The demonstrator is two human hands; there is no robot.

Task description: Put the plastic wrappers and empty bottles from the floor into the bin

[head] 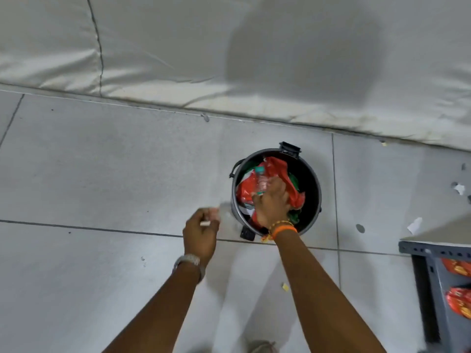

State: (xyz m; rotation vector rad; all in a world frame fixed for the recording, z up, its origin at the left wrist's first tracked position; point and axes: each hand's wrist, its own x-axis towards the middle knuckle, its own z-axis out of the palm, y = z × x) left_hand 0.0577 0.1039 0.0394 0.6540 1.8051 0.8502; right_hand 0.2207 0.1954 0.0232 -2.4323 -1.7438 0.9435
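Red wrappers (277, 166) and bottle (262, 180) fill black bin (314, 184).

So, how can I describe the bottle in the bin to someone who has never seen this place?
Find the round black bin on the grey tiled floor, near the white padded wall. The right hand reaches into it, over red and green wrappers. The bottle lies at its fingertips: the only clear item, with a teal cap.

My right hand (271, 200) covers the lower end of the bottle (262, 180) and hides part of the red wrappers (277, 165) inside the bin (312, 179). Whatever my left hand (201, 234) pinches is smeared by motion; I can't name it. The shelf (438, 281) and its orange packets (458, 301) run off the right edge.
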